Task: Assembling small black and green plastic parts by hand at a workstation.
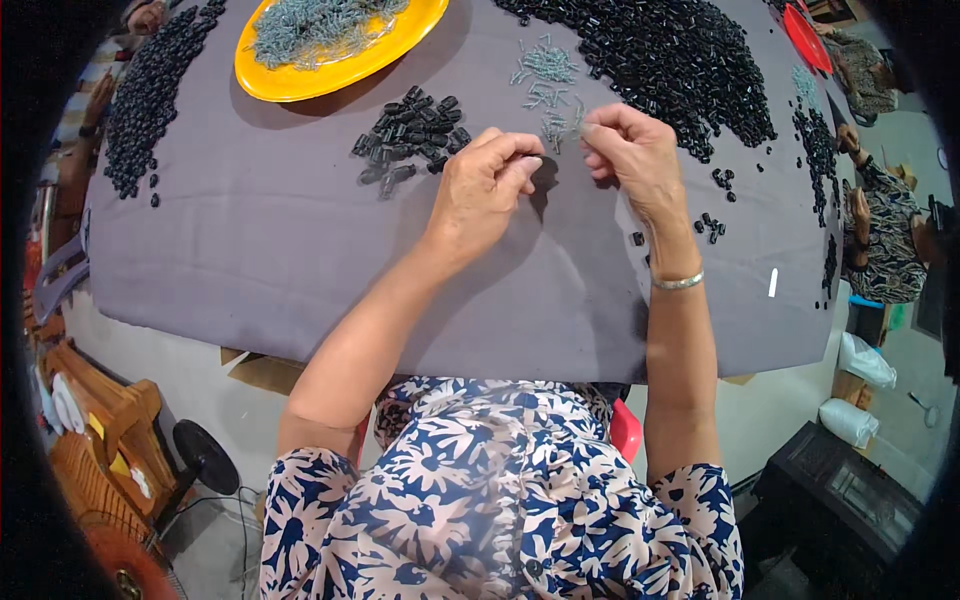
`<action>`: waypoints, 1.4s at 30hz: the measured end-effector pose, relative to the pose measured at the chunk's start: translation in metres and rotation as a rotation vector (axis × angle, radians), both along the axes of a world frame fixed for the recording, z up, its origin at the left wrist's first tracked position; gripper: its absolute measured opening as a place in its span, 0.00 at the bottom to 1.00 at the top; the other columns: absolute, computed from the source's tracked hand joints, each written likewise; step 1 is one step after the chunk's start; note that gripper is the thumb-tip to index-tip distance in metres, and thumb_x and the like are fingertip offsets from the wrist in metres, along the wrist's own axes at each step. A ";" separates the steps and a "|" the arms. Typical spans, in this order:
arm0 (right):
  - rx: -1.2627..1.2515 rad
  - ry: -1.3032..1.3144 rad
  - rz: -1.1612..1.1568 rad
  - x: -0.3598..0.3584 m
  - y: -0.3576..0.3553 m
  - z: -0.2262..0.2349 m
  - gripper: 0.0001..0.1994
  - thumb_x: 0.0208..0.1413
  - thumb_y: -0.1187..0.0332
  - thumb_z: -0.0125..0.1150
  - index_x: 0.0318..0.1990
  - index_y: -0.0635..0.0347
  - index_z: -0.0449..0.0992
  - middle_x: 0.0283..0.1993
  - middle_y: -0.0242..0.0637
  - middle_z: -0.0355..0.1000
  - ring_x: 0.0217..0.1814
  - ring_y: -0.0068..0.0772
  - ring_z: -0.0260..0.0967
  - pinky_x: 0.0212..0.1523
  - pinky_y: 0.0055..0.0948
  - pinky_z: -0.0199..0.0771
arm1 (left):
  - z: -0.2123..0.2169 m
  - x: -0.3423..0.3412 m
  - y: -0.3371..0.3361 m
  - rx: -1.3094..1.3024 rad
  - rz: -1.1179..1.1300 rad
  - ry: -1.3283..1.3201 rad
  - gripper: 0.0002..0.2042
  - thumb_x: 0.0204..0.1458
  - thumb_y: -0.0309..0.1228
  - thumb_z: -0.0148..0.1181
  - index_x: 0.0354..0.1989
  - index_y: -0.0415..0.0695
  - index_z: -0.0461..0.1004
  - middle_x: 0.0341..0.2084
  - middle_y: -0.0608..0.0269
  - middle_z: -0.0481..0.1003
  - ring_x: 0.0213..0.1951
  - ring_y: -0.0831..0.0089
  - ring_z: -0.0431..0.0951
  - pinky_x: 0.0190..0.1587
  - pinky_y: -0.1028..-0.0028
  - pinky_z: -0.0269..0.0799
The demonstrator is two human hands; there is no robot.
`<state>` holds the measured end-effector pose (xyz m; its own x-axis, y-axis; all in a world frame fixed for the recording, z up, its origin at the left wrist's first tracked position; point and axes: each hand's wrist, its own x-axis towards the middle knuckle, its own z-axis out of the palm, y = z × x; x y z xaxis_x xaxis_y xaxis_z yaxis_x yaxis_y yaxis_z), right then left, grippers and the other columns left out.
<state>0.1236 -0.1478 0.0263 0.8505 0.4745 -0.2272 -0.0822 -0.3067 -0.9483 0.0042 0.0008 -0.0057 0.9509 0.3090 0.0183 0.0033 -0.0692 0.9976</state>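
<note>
My left hand (pixel 478 192) hovers over the grey-covered table with thumb and index finger pinched together; whatever sits between them is too small or hidden to make out. A short gap to its right, my right hand (pixel 642 165) is also closed in a pinch, its fingertips beside a few thin grey pins (pixel 555 128), and what it grips cannot be made out. Beyond the hands lies a small heap of the same grey pins (pixel 548 62). Close to my left hand is a cluster of short black cylindrical pieces (pixel 405 135).
A yellow plate (pixel 275 88) heaped with grey pins (pixel 320 35) stands at the far left. Black pieces form a large pile (pixel 670 65) at the far right and another (pixel 150 110) at the left. Other people sit at the right, one in a patterned top (pixel 885 240).
</note>
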 end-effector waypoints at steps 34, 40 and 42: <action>0.132 -0.170 0.023 -0.044 0.001 0.006 0.02 0.55 0.78 0.56 0.32 0.63 0.74 0.24 0.25 0.71 0.20 0.12 0.67 0.21 0.13 0.68 | 0.002 0.001 -0.002 -0.337 -0.125 0.018 0.06 0.55 0.23 0.58 0.40 0.38 0.76 0.29 0.70 0.76 0.30 0.83 0.75 0.34 0.82 0.72; 0.047 -0.322 0.100 -0.039 -0.003 0.002 0.02 0.54 0.79 0.56 0.31 0.63 0.74 0.23 0.24 0.69 0.20 0.11 0.65 0.20 0.14 0.67 | -0.001 0.000 -0.004 -0.337 -0.124 0.016 0.05 0.55 0.22 0.57 0.39 0.38 0.76 0.29 0.70 0.76 0.29 0.83 0.75 0.34 0.82 0.72; 0.014 -0.446 0.134 -0.038 -0.003 0.002 0.02 0.54 0.79 0.56 0.31 0.63 0.74 0.22 0.24 0.69 0.20 0.11 0.64 0.20 0.14 0.67 | -0.002 0.001 -0.004 -0.326 -0.130 -0.009 0.05 0.55 0.22 0.56 0.39 0.37 0.75 0.29 0.69 0.76 0.29 0.83 0.75 0.34 0.81 0.72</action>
<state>0.0854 -0.1511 0.0282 0.7948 0.5871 0.1536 0.3737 -0.2741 -0.8861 0.0051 -0.0033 -0.0080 0.9829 0.1762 -0.0526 0.0063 0.2540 0.9672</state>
